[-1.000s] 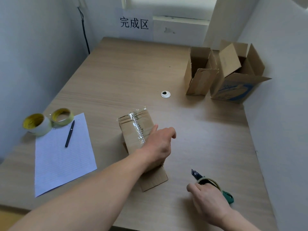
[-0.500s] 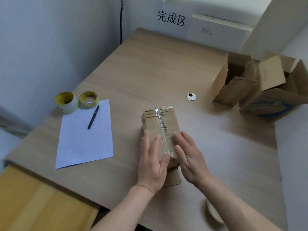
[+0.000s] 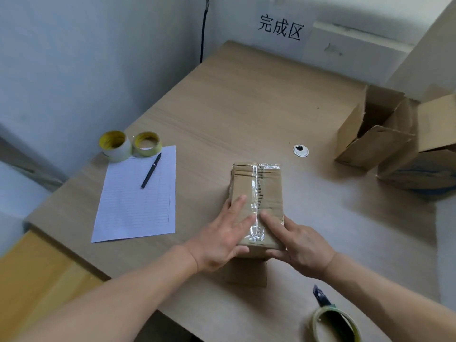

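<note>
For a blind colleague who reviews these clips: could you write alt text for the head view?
A person's left hand and right hand press flat on a taped cardboard box on a wooden table, one on each side of its tape seam. To the left lie a lined sheet, a pen and two tape rolls; open boxes stand far right.

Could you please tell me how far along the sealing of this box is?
Done: the box has its top flaps closed, and a tape strip runs along the seam. In hand: the left hand and right hand press the strip flat at its near end. Left: a flap sticks out under the near end, and two boxes at the right stand open.
</note>
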### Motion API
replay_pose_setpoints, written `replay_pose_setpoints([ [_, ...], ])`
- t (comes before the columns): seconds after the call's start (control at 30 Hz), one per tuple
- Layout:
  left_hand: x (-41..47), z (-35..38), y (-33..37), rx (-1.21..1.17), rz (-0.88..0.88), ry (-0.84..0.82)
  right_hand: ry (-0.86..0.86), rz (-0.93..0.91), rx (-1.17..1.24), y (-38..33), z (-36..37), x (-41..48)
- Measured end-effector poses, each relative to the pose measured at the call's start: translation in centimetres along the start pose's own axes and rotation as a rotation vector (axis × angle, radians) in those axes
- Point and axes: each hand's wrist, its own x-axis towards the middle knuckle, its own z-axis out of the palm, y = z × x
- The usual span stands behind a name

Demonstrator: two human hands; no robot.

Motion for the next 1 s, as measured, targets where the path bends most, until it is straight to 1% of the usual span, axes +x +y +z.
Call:
replay_pose_setpoints([
  [0.1,-0.1,-1.4,-0.3,-0.028,-0.037,-0.175,-0.071,0.012,0.043,0.0,-0.2,-0.1],
  [0.17,-0.2,-2.1,-0.1,-0.039,-0.056,-0.224,-0.094,0.019,0.079,-0.2,-0.4,-0.1],
  [0.23,-0.4,-2.3,0.2,-0.081,-0.087,-0.222,-0.107,0.023,0.129,-0.2,-0.4,-0.2],
  [0.3,-0.5,-2.2,0.9,-0.174,-0.148,-0.146,-0.117,0.04,0.179,-0.6,-0.5,-0.4],
  [0.4,-0.2,-1.8,2.9,-0.416,-0.312,0.024,-0.095,0.067,0.249,-1.0,-0.1,-0.7],
  [0.5,0.8,-1.8,4.6,-0.526,-0.446,0.156,-0.073,0.092,0.321,-1.4,-0.4,-1.0],
  [0.53,1.5,-2.2,4.6,-0.534,-0.499,0.209,-0.072,0.107,0.339,-1.6,-0.7,-1.0],
  [0.6,3.6,-3.7,3.7,-0.467,-0.588,0.322,-0.043,0.194,0.364,-2.2,-1.3,-1.1],
  [0.67,6.3,-5.4,1.9,-0.378,-0.635,0.356,0.091,0.374,0.393,-2.9,-2.3,-0.2],
  [0.73,8.9,-6.4,0.1,-0.328,-0.653,0.311,0.263,0.531,0.425,-3.2,-3.4,2.0],
  [0.8,11.0,-6.6,-1.1,-0.289,-0.644,0.234,0.337,0.598,0.399,-2.7,-4.4,5.0],
  [0.9,12.5,-5.7,-1.9,-0.272,-0.587,0.103,0.31,0.684,0.342,-1.4,-5.2,9.4],
  [0.93,12.5,-5.3,-2.0,-0.27,-0.575,0.081,0.288,0.697,0.324,-1.1,-5.1,10.4],
  [1.0,12.4,-4.6,-2.3,-0.287,-0.586,0.101,0.26,0.721,0.32,-0.7,-4.4,11.6],
])
